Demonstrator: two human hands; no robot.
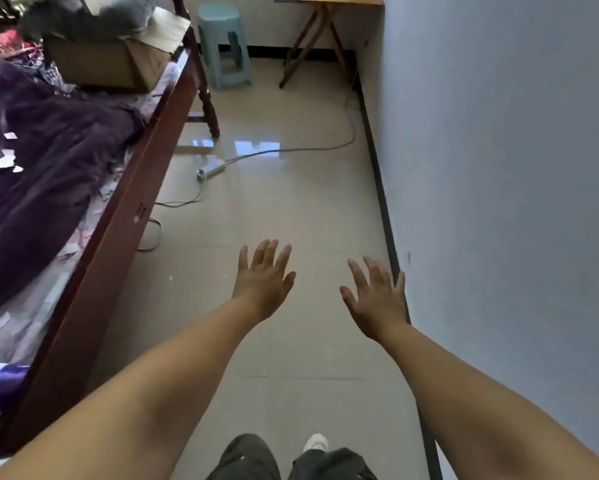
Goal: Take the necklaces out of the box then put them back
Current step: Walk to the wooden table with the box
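While floor (291,202) lies open, left hand (261,284) and right hand (377,299) hover — fingers spread.

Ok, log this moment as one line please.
left hand: open, empty | right hand: open, empty | both held out over floor | necklaces, jewellery box: not in view

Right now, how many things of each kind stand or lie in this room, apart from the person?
Bed: 1
Cardboard box: 1
Plastic stool: 1
Wooden table: 1
Power strip: 1
Total: 5
No necklaces show; both hands, left hand and right hand, are open and empty.
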